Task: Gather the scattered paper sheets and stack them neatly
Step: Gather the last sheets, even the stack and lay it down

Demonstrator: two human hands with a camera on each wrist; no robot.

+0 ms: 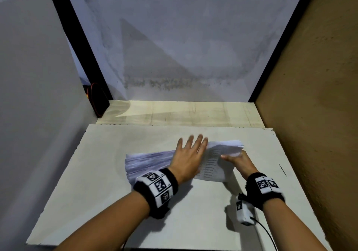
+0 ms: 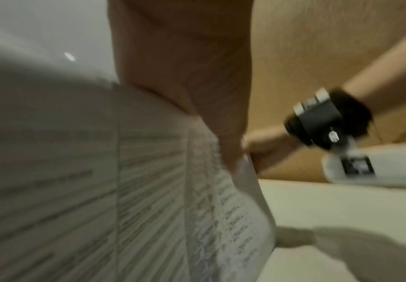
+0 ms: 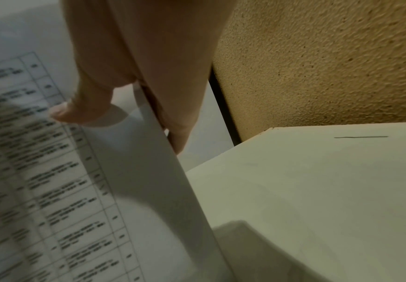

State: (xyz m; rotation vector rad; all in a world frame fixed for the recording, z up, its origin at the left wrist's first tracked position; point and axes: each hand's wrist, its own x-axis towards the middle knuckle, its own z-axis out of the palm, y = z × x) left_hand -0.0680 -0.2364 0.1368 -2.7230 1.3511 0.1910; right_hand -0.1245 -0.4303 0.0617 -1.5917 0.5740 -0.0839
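Note:
A thick bundle of white printed sheets [image 1: 217, 159] lies on the pale board [image 1: 96, 192], its edges fanned and blurred toward the left [image 1: 147, 161]. My left hand [image 1: 190, 154] lies flat on top of the sheets with its fingers spread and straight. My right hand [image 1: 235, 158] grips the bundle's right edge, thumb on top and fingers underneath. In the right wrist view the thumb [image 3: 76, 112] presses on a printed table on the top sheet [image 3: 64, 171] and the fingers [image 3: 178, 133] curl under the lifted edge. The left wrist view shows the blurred printed sheets [image 2: 149, 190].
A brown textured wall [image 1: 319, 96] rises close on the right and a grey panel [image 1: 38, 96] on the left. A wooden strip [image 1: 184, 113] runs behind the board. A short dark line [image 1: 282, 169] marks the board near the right wall. A cable [image 1: 267, 233] hangs from my right wrist.

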